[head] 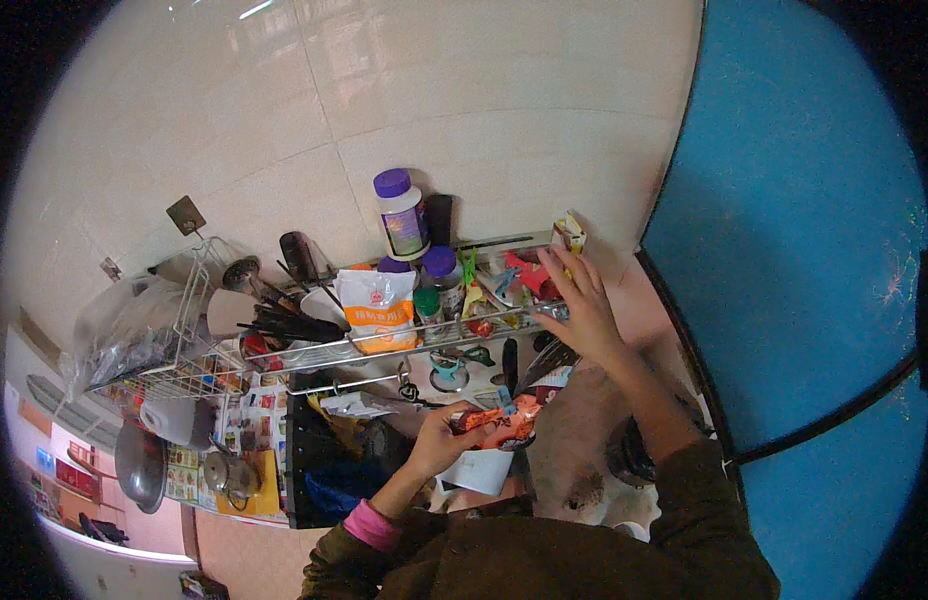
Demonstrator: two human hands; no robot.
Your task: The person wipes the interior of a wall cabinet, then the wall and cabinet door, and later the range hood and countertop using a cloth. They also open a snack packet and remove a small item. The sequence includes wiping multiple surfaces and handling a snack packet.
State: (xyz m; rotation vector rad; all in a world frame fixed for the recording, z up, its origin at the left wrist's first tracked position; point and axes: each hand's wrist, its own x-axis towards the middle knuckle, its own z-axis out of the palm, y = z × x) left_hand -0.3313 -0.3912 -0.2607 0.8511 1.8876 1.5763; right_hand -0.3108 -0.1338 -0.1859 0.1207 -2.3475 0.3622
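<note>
My left hand [445,441] grips an orange plastic packet [509,427] with a blue clip [503,400] on it, below the metal wire shelf [329,349]. My right hand [586,311] is raised at the shelf's right end with fingers apart, beside a red packet [530,274] and a small yellow-and-white box [569,233]. Whether its fingertips touch anything there I cannot tell. Left of it on the shelf are green clips [470,267], a jar with a green lid [428,306] and a white-and-orange bag [377,309].
A purple-lidded bottle [402,217] stands behind the shelf against the tiled wall. Black chopsticks [295,322] and a ladle [243,274] are at the left. A metal wok [141,466] and a steel pot [229,474] lie lower left. A blue panel [794,225] borders the right.
</note>
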